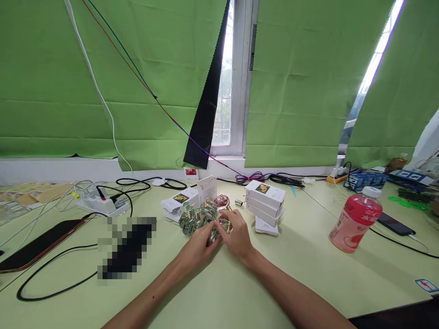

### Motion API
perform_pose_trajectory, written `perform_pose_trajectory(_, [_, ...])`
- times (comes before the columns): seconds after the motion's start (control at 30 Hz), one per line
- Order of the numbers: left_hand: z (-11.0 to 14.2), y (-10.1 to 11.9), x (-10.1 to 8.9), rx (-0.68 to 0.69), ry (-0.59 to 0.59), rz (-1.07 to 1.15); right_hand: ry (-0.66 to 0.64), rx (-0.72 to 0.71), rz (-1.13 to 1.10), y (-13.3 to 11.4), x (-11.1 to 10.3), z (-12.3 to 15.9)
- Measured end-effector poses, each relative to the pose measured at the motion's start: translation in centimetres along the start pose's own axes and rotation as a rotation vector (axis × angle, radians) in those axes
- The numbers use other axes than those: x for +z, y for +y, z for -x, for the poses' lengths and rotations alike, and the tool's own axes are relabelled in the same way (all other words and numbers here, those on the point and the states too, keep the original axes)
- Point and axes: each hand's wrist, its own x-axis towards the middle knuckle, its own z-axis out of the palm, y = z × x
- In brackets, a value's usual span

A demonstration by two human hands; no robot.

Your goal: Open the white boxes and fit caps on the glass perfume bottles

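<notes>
My left hand and my right hand meet at the table's middle, fingers curled around a small ribbed glass bottle that they largely cover. Just left of it stand several ribbed, greenish glass bottles with shiny silver caps. Behind my fingers is a pinkish bottle. A loose silver cap lies on its side beyond my right hand. To the right is a stack of white boxes, and more white boxes lie at the left, near an upright white box.
A pink drink bottle with a white cap stands at the right, near a phone. At the left are a power strip, a tablet-like device, a blurred dark object and cables. Bundled wires run along the back wall.
</notes>
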Motion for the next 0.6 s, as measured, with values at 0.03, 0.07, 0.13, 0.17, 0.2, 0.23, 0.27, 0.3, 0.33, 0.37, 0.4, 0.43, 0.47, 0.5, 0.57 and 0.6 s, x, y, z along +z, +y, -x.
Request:
perform_pose_trajectory(0.03, [0.0,-0.1,0.0,0.001,0.001,0.0,-0.002,0.003,-0.003,0.0,0.0,0.0])
perform_pose_trajectory(0.07, [0.0,-0.1,0.1,0.001,0.003,0.001,-0.004,0.008,-0.007,0.0,0.0,0.0])
perform_pose_trajectory(0.13, [0.0,-0.1,0.1,0.001,0.012,0.002,-0.008,0.02,-0.015,0.0,0.0,0.0])
perform_pose_trajectory(0.17, [0.0,-0.1,0.1,0.004,0.015,0.001,-0.012,0.026,-0.02,0.0,0.0,0.0])
perform_pose_trajectory(0.2, [0.0,-0.1,0.1,0.008,0.018,-0.001,-0.015,0.031,-0.024,-0.1,0.0,0.0])
perform_pose_trajectory(0.23, [0.0,0.0,0.1,0.012,0.018,-0.003,-0.017,0.032,-0.029,-0.1,-0.1,-0.1])
perform_pose_trajectory(0.27, [0.0,0.0,0.1,0.013,0.018,-0.005,-0.016,0.032,-0.033,-0.1,-0.1,-0.2])
perform_pose_trajectory(0.3, [0.0,0.1,0.1,0.01,0.017,-0.009,-0.012,0.029,-0.038,-0.1,-0.2,-0.3])
perform_pose_trajectory(0.33, [0.0,0.1,0.1,0.006,0.016,-0.015,-0.001,0.025,-0.042,0.0,-0.3,-0.4])
perform_pose_trajectory(0.37, [0.0,0.2,0.1,0.0,0.015,-0.026,0.014,0.023,-0.041,0.1,-0.3,-0.5])
perform_pose_trajectory(0.4, [0.0,0.2,0.1,-0.006,0.018,-0.042,0.03,0.024,-0.036,0.3,-0.4,-0.6])
perform_pose_trajectory(0.43, [0.1,0.2,0.2,-0.01,0.024,-0.061,0.054,0.029,-0.028,0.5,-0.5,-0.7])
perform_pose_trajectory(0.47, [0.1,0.1,0.2,-0.013,0.033,-0.08,0.067,0.046,-0.011,0.9,-0.6,-0.8])
perform_pose_trajectory(0.5, [0.1,0.0,0.3,-0.014,0.044,-0.097,0.082,0.063,0.004,1.3,-0.7,-0.9])
perform_pose_trajectory(0.57, [0.1,-0.1,0.4,-0.015,0.065,-0.124,0.104,0.095,0.038,2.1,-0.8,-1.1])
perform_pose_trajectory(0.6, [0.1,-0.2,0.4,-0.017,0.07,-0.134,0.094,0.105,0.054,2.5,-0.8,-1.1])
